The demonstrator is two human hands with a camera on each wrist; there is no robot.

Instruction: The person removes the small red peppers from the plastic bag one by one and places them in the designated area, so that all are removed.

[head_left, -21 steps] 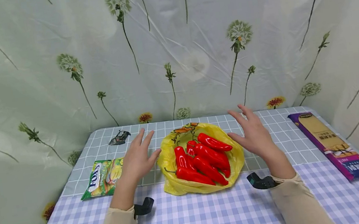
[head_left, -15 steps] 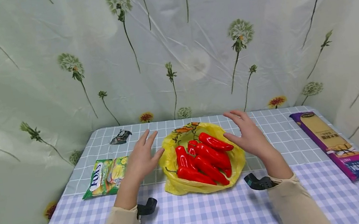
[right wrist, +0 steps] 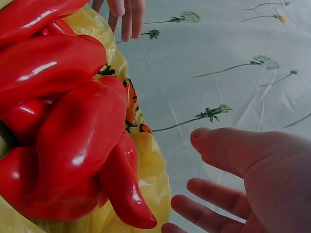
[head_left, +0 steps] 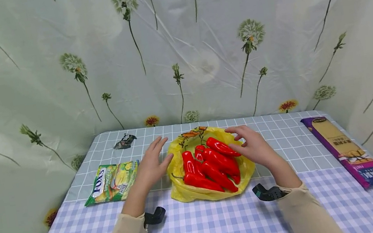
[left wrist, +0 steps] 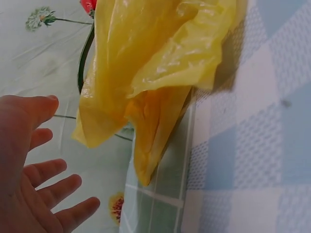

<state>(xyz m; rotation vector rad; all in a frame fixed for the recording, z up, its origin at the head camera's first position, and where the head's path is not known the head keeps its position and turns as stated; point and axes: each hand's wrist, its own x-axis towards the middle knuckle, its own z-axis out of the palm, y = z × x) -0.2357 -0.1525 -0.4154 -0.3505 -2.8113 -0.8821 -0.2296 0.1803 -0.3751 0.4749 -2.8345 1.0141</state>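
Well, the left hand and right hand stand apart, fingers relaxed, holding nothing, the yellow bag of red peppers between them; gripping its rim evenly from both sides should, I'd say, prevent spills.

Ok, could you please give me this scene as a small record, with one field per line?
Centre: yellow bag, open, with red peppers inside
Left hand: beside the bag, fingers apart, holding nothing
Right hand: at the bag's other side, holding nothing
Contact with bag: none seen in either wrist view
Left side: green packet, black wrapper behind it
Right side: purple pack, lying flat
Surface: checked cloth, grey-green toward the back
Background: curtain with printed flowers
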